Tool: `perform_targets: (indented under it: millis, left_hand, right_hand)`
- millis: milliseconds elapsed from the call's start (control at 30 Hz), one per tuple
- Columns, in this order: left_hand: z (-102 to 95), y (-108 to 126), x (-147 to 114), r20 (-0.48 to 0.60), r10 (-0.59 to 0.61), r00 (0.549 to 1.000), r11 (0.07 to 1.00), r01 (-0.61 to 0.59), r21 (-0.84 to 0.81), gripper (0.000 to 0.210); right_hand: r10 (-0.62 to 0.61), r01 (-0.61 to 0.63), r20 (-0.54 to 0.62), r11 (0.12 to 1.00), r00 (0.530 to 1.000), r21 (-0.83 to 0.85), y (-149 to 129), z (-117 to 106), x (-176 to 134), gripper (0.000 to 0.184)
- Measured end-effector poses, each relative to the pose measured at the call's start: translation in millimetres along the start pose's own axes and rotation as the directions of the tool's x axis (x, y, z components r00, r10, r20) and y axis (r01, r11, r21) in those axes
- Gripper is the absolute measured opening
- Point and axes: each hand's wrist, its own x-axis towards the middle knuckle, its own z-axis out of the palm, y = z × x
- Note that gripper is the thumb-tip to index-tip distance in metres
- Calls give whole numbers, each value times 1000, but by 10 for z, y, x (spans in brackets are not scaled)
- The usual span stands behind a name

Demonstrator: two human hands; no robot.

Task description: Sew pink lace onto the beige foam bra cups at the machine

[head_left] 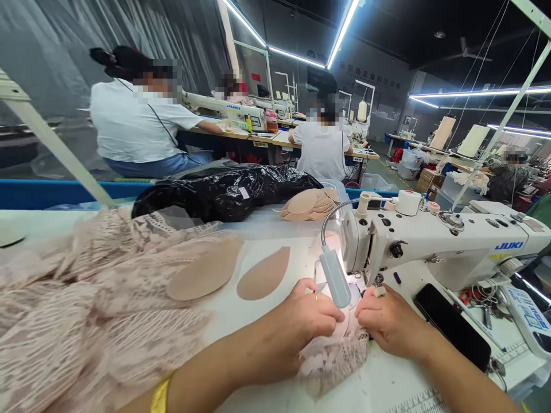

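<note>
Pale pink lace fabric (333, 361) lies under the needle end of a white sewing machine (447, 238), its lower edge hanging toward me. My left hand (307, 315) grips the fabric's left side with curled fingers. On the other side, my right hand (385, 318) pinches the lace close to the presser foot. A grey gooseneck lamp (336, 278) lights the spot and hides part of the needle area. Left of my hands lie two beige teardrop-shaped pads (263, 275), the larger partly on lace.
Heaped lace (107, 310) covers the table's left. Behind are a black plastic bag (228, 192) and stacked beige pads (310, 203). A phone (451, 324) lies right of my right hand, near scissors and small tools. Other people sit at machines farther off.
</note>
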Motion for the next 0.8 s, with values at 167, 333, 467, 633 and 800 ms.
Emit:
perform_targets:
  millis: [167, 333, 467, 633, 800]
  left_hand:
    - [-16, 36, 8, -37, 6, 999, 1000, -7, -27, 36]
    - [-61, 58, 17, 9, -18, 1000, 1000, 17, 20, 35]
    - [-35, 58, 6, 26, -42, 999, 998, 41, 51, 39]
    - [-17, 33, 4, 17, -33, 999, 999, 32, 28, 41]
    - [-19, -29, 9, -40, -63, 997, 997, 64, 42, 39]
  right_hand:
    - [1, -2, 20, 999, 1000, 32, -12, -2, 4, 30]
    - [2, -3, 44, 1000, 999, 26, -25, 7, -5, 29]
    - [19, -21, 82, 1000, 996, 18, -23, 8, -9, 29]
    - [33, -35, 68, 999, 997, 30, -20, -17, 13, 29]
    - [116, -116, 52, 993, 992, 6, 16, 4, -16, 30]
